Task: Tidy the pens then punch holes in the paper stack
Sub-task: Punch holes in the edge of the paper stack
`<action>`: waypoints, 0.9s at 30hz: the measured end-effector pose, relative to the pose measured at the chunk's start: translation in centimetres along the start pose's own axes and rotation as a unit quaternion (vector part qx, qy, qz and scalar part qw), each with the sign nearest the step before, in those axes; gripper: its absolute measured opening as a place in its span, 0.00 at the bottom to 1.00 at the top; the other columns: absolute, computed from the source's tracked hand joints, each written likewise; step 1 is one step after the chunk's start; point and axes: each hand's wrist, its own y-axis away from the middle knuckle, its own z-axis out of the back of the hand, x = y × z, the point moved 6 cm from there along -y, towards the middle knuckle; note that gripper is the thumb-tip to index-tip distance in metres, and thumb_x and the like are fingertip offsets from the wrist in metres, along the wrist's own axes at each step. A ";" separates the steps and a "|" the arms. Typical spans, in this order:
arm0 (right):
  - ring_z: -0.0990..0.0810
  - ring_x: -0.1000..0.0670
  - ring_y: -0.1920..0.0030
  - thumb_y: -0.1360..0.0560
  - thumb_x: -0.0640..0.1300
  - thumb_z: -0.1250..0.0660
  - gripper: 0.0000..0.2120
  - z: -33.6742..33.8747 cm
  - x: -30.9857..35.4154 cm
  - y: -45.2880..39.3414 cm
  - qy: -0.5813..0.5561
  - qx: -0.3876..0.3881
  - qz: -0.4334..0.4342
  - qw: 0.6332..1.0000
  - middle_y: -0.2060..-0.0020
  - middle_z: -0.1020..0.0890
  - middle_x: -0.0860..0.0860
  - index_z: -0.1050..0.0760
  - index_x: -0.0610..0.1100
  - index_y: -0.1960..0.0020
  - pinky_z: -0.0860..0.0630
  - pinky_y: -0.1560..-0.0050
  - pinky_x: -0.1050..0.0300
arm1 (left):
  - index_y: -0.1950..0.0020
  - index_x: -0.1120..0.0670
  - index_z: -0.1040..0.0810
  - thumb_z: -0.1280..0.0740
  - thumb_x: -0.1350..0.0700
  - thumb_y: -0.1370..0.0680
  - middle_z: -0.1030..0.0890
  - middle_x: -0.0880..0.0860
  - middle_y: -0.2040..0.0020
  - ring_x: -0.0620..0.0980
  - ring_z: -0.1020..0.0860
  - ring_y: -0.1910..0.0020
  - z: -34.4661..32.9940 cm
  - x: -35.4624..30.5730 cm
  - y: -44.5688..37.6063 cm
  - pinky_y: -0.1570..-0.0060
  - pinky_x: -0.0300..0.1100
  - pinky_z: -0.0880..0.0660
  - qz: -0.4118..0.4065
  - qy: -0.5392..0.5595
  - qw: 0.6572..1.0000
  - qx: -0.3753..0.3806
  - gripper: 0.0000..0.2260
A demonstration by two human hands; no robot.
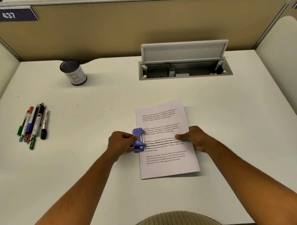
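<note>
Knit fabric (173,223): sitting at the bottom edge of the head view, closest to the lens, part of the person's clothing; both forearms are reaching forward from either side of it.
Pens (33,124): lying bundled on the white desk (97,188) at far left, tips pointing roughly toward the person; not in any holder.
Pen cup (73,72): standing upright further back, well apart from the pens, marked "BI" on a paper label; looking empty from this angle.
Left hand (120,143): curling around the purple hole punch (138,140), thumb and fingers clamped on its body from the left side.
Hole punch position: sitting against the left long edge of the paper stack (164,139), about midway along it; the slot seems to be taking the edge in, though depth of insertion is not resolvable.
Right hand (195,138): gripping the right edge of the stack, thumb lying on top of the printed sheet, fingers folded at or under the edge, steadying it.
Cable tray (185,69): lid standing open in the desk, behind the paper.
Step in hand (judgement): punching is being set up; the pens appear grouped but not cupped.
Next move (judgement): calling for the edge seated squarely in the slot, the stack held flat, then a firm press down on the lever.
</note>
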 end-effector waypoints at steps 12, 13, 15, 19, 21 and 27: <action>0.13 0.41 0.49 0.30 0.33 0.22 0.17 0.0 0.1 0.2 -0.001 -0.001 0.000 1.000 0.48 0.13 0.41 0.18 0.36 0.42 0.16 0.52 0.48 | 0.53 0.63 0.15 0.22 0.55 0.28 0.14 0.62 0.57 0.56 0.15 0.61 0.1 0.0 -0.8 0.56 0.48 0.16 0.012 -0.003 1.000 0.012 0.11; 0.12 0.42 0.50 0.30 0.33 0.22 0.17 0.0 0.2 0.2 0.000 -0.001 0.002 1.000 0.48 0.13 0.41 0.18 0.36 0.42 0.15 0.53 0.49 | 0.53 0.62 0.15 0.21 0.55 0.28 0.14 0.62 0.58 0.56 0.15 0.61 0.1 -0.1 -0.8 0.56 0.49 0.16 0.013 -0.006 1.000 0.011 0.12; 0.12 0.43 0.51 0.30 0.33 0.22 0.16 -0.1 0.2 0.2 0.002 -0.003 0.003 1.000 0.48 0.13 0.41 0.18 0.36 0.42 0.15 0.54 0.50 | 0.55 0.62 0.15 0.20 0.55 0.30 0.14 0.62 0.59 0.57 0.15 0.61 0.2 -0.3 -0.8 0.56 0.50 0.15 0.014 -0.012 1.000 0.008 0.12; 0.13 0.42 0.49 0.29 0.33 0.23 0.16 -0.1 0.2 0.2 0.001 -0.004 0.006 1.000 0.47 0.13 0.41 0.18 0.36 0.42 0.16 0.51 0.49 | 0.57 0.61 0.16 0.18 0.56 0.32 0.14 0.62 0.59 0.57 0.14 0.62 0.2 -0.7 -0.9 0.58 0.49 0.15 0.019 -0.021 1.000 0.005 0.11; 0.13 0.41 0.48 0.29 0.33 0.23 0.17 0.0 0.2 0.2 0.000 -0.005 0.006 1.000 0.47 0.13 0.41 0.18 0.36 0.41 0.16 0.49 0.48 | 0.57 0.63 0.16 0.18 0.56 0.33 0.14 0.62 0.59 0.59 0.14 0.59 0.2 -0.8 -0.9 0.55 0.51 0.15 0.024 -0.019 1.000 0.007 0.13; 0.13 0.41 0.49 0.30 0.34 0.22 0.17 0.0 0.1 0.2 0.004 -0.007 -0.001 1.000 0.47 0.13 0.41 0.18 0.36 0.41 0.17 0.48 0.47 | 0.58 0.62 0.16 0.16 0.55 0.35 0.14 0.62 0.59 0.61 0.14 0.56 0.4 -1.0 -0.9 0.53 0.54 0.16 0.041 -0.029 0.999 0.003 0.15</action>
